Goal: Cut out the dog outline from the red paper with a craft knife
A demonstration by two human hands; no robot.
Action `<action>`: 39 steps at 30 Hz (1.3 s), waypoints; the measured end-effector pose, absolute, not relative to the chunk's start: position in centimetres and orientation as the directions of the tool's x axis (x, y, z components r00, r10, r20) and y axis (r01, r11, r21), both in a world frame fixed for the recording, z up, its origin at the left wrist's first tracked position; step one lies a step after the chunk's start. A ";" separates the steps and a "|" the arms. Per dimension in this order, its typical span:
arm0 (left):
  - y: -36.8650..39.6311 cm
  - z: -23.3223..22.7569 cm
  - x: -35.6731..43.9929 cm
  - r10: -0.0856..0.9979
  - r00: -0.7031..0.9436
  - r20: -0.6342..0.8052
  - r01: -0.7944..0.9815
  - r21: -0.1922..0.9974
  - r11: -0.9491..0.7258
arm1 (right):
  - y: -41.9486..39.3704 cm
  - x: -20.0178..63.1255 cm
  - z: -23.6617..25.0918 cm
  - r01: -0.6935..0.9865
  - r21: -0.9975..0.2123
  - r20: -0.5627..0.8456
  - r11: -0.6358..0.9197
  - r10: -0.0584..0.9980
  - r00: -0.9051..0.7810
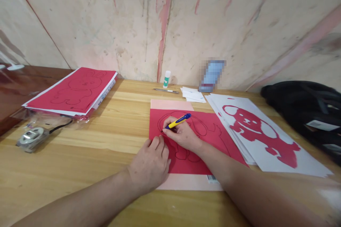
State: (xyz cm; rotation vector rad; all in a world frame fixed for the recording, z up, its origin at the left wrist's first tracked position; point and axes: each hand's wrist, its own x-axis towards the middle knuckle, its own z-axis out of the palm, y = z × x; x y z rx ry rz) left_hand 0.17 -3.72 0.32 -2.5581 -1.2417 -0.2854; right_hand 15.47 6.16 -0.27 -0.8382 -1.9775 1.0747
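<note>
My right hand grips a yellow and blue pen, its tip touching a red paper sheet that bears a drawn animal outline. The red sheet lies on a pale pink board on the wooden table. My left hand rests flat on the red sheet's left edge, fingers together, holding nothing.
A stack of white sheets with a red bear cut-out lies to the right. A black bag sits far right. A red sheet on a book pile is at the back left, a glue stick and folded papers near the wall.
</note>
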 end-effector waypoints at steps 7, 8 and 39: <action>-3.7 0.4 0.2 0.724 0.613 0.317 0.787 -0.163 -0.595 | 6.2 15.4 -0.5 0.170 -0.870 0.319 0.463 0.791 -0.522; -3.8 0.4 0.2 0.724 0.614 0.313 0.786 -0.164 -0.595 | 6.2 15.4 -0.5 0.169 -0.871 0.319 0.461 0.792 -0.521; -3.7 0.5 0.3 0.730 0.607 0.313 0.792 -0.161 -0.589 | 6.4 15.1 -0.8 0.183 -0.868 0.312 0.461 0.794 -0.521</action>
